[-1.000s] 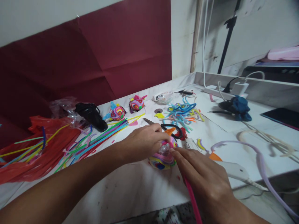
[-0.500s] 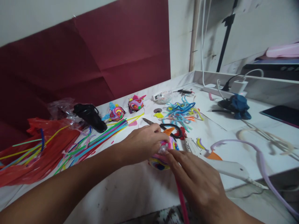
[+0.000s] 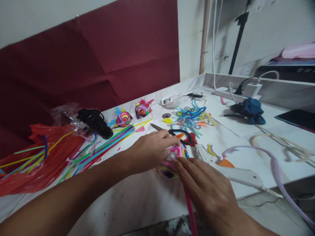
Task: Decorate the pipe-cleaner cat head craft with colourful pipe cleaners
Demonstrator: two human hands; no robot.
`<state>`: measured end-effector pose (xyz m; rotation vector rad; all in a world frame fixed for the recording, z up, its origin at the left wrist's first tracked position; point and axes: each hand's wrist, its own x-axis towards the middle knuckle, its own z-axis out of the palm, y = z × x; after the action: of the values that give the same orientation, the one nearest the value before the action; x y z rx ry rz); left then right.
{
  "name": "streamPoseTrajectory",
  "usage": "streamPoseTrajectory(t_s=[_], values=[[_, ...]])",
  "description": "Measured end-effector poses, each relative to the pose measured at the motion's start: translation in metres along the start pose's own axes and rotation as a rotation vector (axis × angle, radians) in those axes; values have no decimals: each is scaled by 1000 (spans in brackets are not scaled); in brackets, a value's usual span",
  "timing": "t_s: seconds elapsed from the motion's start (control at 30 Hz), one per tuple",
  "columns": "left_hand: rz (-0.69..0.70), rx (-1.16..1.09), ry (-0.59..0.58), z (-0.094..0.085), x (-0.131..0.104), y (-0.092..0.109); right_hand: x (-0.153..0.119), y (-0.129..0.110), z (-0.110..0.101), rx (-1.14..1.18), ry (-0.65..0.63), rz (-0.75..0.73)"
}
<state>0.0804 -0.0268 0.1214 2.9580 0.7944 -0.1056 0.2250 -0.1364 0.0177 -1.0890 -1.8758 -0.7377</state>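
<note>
A round, multicoloured pipe-cleaner ornament is between my hands, low over the table's front part. My left hand closes on its far left side, index finger bent over the top beside an orange piece. My right hand presses its fingertips against the near right side, next to a clear shiny patch. From under that hand a pink pipe-cleaner strip hangs past the table edge. Black-handled scissors lie just beyond. My fingers hide much of the ornament.
A white glue gun lies right of my hands. Two similar ornaments stand farther back. Loose pipe cleaners and a red plastic bag lie left; a tangle of cut pieces lies beyond. A lilac strip curves over the right edge.
My left index finger has stretched slightly to the right, covering more of the orange piece. My right hand and the ornament stay almost in place.
</note>
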Motion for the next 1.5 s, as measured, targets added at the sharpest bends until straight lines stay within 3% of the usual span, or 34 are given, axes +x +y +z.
streamPoseTrajectory(t_s=[0.43,0.67,1.17,1.37,1.5], values=[[-17,-20,-24,-3,2,3,6,-1,-5,-53,-67,-1],[-17,-12,1,-2,0,4,4,1,-7,-3,-170,-19],[-2,11,13,-1,2,3,20,48,-20,275,-283,-175],[-2,-2,9,-1,3,5,20,53,-21,352,-335,-172],[-19,-16,-16,-2,3,6,20,51,-20,279,-299,-208]])
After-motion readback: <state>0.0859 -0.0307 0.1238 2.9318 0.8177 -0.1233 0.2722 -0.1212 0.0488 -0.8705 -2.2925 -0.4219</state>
